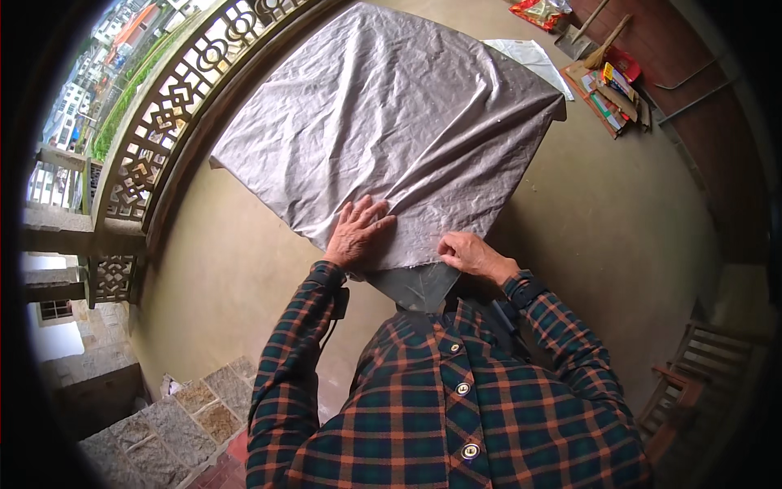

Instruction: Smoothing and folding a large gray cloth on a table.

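A creased silver-grey sheet (pixel 391 122) drapes over a table-like object before me, with raised folds running across it. My left hand (pixel 359 231) lies flat on the sheet near its front edge, fingers spread a little. At the front right corner of the sheet, my right hand (pixel 473 253) is curled, thumb and fingertips closed at the fabric's edge. The fingertips hide how much cloth is between them. Below the sheet's front edge, a dark grey pointed corner (pixel 418 284) shows close to my waist.
An openwork balustrade (pixel 159 128) curves along the left. Far right on the floor are a dustpan (pixel 576 43), a hand broom (pixel 605 52) and flattened cardboard (pixel 617 101). A white sheet (pixel 534 58) lies behind the cover. A wooden chair (pixel 672 385) stands lower right.
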The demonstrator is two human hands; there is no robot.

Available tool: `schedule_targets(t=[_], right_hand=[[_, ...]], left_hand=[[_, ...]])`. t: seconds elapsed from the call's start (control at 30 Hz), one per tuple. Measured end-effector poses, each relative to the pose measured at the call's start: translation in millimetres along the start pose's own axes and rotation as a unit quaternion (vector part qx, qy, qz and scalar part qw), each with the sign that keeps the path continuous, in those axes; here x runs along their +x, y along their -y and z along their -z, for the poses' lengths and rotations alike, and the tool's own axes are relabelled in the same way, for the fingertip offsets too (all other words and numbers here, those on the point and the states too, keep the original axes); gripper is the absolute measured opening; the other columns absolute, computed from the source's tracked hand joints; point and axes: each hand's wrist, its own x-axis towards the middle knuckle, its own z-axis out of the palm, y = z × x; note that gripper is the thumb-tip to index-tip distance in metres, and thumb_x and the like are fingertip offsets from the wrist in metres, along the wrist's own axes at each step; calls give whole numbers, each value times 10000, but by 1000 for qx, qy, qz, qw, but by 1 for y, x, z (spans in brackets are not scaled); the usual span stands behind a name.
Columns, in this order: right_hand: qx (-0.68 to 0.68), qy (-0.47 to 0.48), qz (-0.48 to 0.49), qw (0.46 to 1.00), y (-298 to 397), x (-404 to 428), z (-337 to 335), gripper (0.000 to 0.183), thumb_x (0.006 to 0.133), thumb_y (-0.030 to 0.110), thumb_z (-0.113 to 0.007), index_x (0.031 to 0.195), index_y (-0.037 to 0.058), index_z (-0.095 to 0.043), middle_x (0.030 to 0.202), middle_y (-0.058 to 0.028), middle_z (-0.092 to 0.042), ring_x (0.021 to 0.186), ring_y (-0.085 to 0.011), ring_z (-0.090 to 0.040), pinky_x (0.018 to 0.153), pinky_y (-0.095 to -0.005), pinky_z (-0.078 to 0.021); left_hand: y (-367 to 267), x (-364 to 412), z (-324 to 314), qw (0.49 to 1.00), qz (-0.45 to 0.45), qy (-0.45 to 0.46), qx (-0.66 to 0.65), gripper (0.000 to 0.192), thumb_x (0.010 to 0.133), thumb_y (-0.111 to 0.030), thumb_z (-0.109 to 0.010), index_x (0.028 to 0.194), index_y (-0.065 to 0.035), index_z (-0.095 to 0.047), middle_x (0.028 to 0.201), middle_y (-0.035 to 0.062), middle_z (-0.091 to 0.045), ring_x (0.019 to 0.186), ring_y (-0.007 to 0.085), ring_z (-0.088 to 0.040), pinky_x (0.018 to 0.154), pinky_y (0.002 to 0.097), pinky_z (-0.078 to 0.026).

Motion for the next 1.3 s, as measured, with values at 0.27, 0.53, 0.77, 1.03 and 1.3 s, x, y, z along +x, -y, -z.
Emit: schedule_targets(t=[0.27,0.53,0.77,1.03,1.3], right_hand=[[-95,48,71,992,21,33,2,162,879,117,-672,962,8,-586,952,-163,-649,891,-370,-665,776,-436,-550],[-262,135,51,954,20,62,-22,122,851,102,-622,919,3,-598,888,-216,-659,852,-404,-668,752,-469,-549],[-292,88,1,952,12,33,-9,163,815,136,-663,894,11,-595,799,-231,-671,756,-414,-683,676,-495,-559],[-445,-56,-176,876,-14,-88,53,114,823,9,-566,840,55,-669,837,-196,-672,838,-386,-668,751,-471,-538],[-162,13,-5,987,50,-4,-5,172,878,115,-659,968,5,-563,964,-205,-607,925,-409,-640,799,-468,-542]], left_hand=[[0,-1,-2,999,25,-26,-27,360,931,-265,-620,1290,-271,-630,1475,40,-497,1420,297,-393,1179,519,-264],[-3,-2,1,997,39,-39,-51,329,948,-282,-615,1275,-264,-648,1459,31,-512,1426,286,-388,1183,513,-266],[2,-4,-1,997,20,-44,-67,359,933,-276,-606,1288,-238,-639,1459,35,-504,1435,282,-371,1199,508,-245],[-2,-3,4,998,25,-26,-58,401,905,-292,-622,1302,-234,-622,1466,48,-489,1448,289,-351,1205,510,-234],[-1,-3,1,997,34,-38,-53,379,911,-257,-635,1290,-254,-631,1473,33,-485,1442,275,-364,1199,495,-245]])
